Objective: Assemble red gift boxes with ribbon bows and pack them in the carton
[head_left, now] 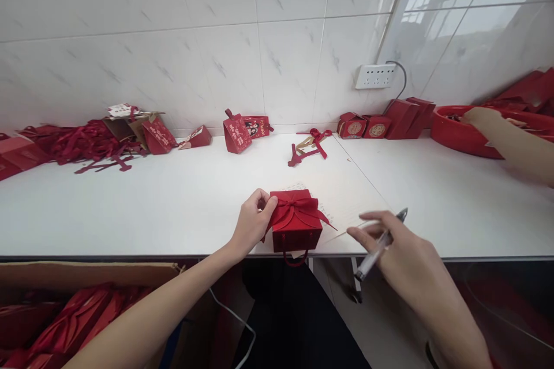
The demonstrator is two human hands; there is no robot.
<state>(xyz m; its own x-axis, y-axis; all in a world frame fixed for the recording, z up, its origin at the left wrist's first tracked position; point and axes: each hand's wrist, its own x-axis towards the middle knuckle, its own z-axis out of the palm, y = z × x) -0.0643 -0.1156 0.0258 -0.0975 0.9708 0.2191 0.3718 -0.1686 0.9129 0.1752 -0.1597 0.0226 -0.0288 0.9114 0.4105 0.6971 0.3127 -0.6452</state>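
A small red gift box (291, 239) with a ribbon bow (294, 205) on top stands at the front edge of the white table. Its corded handle (295, 262) hangs over that edge. My left hand (253, 216) is closed at the box's left side, pinching the ribbon's left end. To the right, my right hand (396, 248) hovers above the edge with a pen (374, 256) held across its fingers. A thin pale line runs near its fingertips; I cannot tell whether it is a string or a paper edge. Printed paper (298, 187) lies partly hidden behind the box.
Red ribbons (86, 141) lie heaped at back left. Small red boxes (238, 134) and loose ribbon pieces (318, 138) line the wall. Another person's arm (515, 141) reaches into a red basin (454, 137) at right. A cardboard box (90, 271) of red bags sits below left.
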